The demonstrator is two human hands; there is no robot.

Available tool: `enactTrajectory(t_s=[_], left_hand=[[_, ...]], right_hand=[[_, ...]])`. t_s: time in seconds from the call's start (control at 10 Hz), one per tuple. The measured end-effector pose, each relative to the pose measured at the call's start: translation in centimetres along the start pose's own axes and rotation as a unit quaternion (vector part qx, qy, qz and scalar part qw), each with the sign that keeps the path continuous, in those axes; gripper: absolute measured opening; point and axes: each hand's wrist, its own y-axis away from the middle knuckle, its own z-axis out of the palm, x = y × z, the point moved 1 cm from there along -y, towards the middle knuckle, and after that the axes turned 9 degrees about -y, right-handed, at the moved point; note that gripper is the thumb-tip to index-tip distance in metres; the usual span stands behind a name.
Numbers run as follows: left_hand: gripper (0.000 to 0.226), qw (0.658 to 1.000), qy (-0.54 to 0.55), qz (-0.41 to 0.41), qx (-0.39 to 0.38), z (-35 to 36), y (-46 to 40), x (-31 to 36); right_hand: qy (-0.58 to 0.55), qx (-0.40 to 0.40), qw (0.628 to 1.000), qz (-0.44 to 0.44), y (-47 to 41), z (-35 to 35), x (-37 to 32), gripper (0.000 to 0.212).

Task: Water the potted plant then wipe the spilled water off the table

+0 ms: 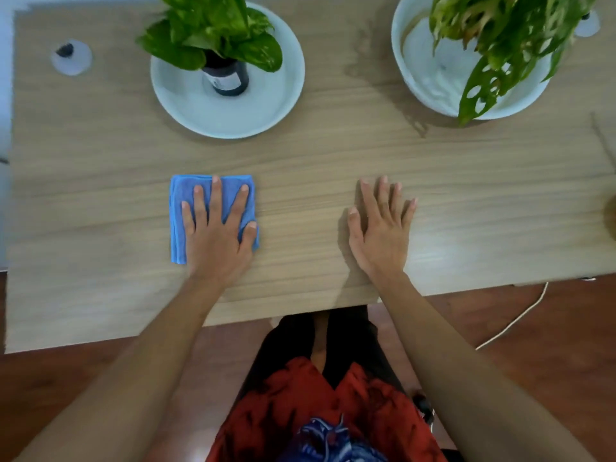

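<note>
No words, numbers or brand marks are showing clearly enough to read. The dark bottle (226, 76) standing in the pale dish (186, 105) is carrying a light label (224, 82) on its side, but whatever is printed on it is appearing only as small grey smudges, too blurred to make out.

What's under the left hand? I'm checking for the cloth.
A folded blue cloth lies flat under the left hand on the table. Any water beneath it is covered.
</note>
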Motion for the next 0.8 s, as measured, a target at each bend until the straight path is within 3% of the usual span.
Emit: enactTrajectory(t_s=[0.2, 0.4, 0.6, 0.7, 0.8], left_hand=[[0.067, 0.999, -0.009, -0.041, -0.007, -0.2, 2.1, -9.3], [0.070, 0.998, -0.008, -0.058, -0.030, -0.5, 2.6, -12.4], [0.075, 0.996, -0.004, -0.072, -0.044, -1.9, 2.4, -11.2], [0.083, 0.992, 0.025, -0.115, -0.040, -3.1, 1.2, -8.2], [0.085, 0.995, 0.052, -0.083, -0.015, -3.6, -0.8, -2.1]], right_hand=[[0.042, -0.029, 0.999, 0.010, 0.0, 0.2, 0.0, 0.060], [0.041, -0.029, 0.999, 0.009, 0.1, 0.0, -0.4, 0.058], [0.036, -0.065, 0.997, 0.006, 0.0, -0.6, -0.3, 0.060], [0.030, -0.068, 0.997, -0.010, -0.3, -1.2, -0.1, 0.060], [0.037, -0.062, 0.997, -0.010, -0.9, -2.2, 0.6, 0.060]])
